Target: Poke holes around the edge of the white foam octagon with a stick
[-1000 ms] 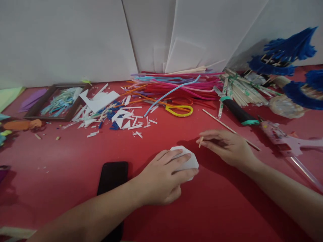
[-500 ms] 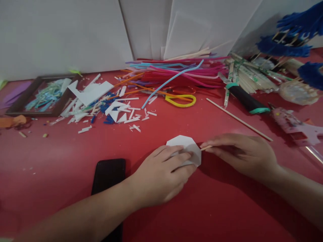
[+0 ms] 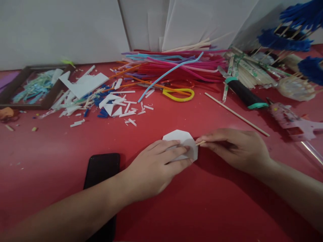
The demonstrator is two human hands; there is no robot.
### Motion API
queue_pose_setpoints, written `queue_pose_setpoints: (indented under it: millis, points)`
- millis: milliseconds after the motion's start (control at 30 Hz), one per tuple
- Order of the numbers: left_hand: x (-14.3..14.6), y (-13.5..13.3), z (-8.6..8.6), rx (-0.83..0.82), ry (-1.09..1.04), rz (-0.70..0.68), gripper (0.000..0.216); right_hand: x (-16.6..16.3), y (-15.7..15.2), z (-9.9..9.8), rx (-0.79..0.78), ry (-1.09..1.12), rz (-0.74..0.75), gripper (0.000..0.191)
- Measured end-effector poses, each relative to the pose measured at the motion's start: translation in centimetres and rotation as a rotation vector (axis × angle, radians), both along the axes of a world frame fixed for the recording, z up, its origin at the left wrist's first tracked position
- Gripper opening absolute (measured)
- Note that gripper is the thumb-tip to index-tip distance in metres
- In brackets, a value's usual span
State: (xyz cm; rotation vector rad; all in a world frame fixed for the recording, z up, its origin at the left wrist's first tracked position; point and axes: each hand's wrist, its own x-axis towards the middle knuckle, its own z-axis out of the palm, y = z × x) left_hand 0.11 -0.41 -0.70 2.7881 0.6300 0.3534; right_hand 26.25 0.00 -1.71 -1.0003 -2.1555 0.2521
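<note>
A white many-sided piece of card or foam board (image 3: 183, 137) lies on the red table. My left hand (image 3: 158, 164) rests over it with fingers stretched out, pressing it down and hiding its lower left part. To the right, my right hand (image 3: 239, 148) is closed in a pinch on a short wooden stick (image 3: 201, 143). The stick's tip meets the right edge of the white piece; whether it goes into the edge I cannot tell. My left forearm passes over a black phone (image 3: 103, 168).
White scraps (image 3: 111, 104) and a brown frame (image 3: 27, 105) are at the left. Behind lie pipe cleaners (image 3: 171, 65) and yellow-handled scissors (image 3: 178, 97). At the right are a loose stick (image 3: 237, 114), a black-handled tool (image 3: 246, 92), a pink glue gun (image 3: 290, 122) and blue fringed pieces (image 3: 285, 40).
The whole view has shifted slightly, so everything sits a little higher and further left. Both hands keep their hold, with the stick still at the white piece's edge.
</note>
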Motion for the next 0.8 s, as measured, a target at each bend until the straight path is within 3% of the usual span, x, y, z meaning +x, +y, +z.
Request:
queue_pose_setpoints:
  millis: [800]
  points:
    - [0.08,-0.28,0.08,-0.017,0.012,0.007,0.037,-0.25,-0.06,-0.34,0.025,0.005,-0.01,0.014]
